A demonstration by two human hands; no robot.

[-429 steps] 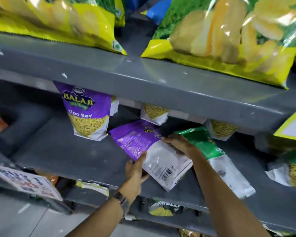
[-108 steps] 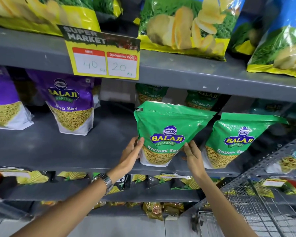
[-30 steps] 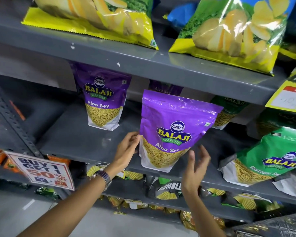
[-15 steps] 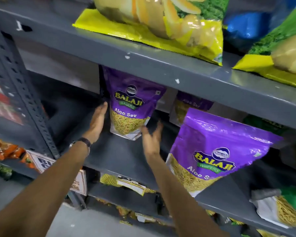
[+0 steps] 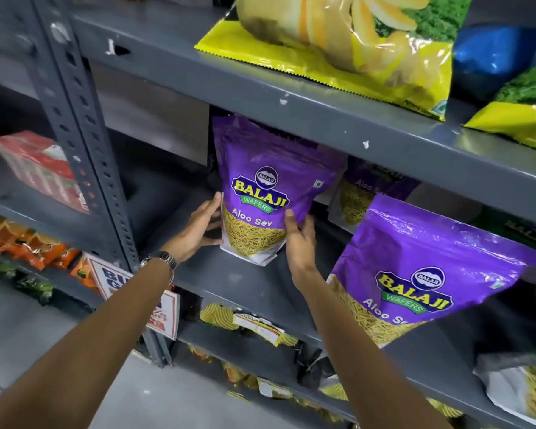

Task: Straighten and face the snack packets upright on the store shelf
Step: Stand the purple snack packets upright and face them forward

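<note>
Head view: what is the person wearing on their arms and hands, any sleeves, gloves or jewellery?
Both forearms are bare, with no sleeves in view and no gloves. The left hand has a metal-look wristwatch with a silvery link band on its wrist. The right hand shows no watch, bracelet or visible ring.

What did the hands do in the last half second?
Both hands closed in on the back purple Aloo Sev packet: left hand now on its left edge, right hand on its lower right. The front purple packet stays upright, untouched.
</note>
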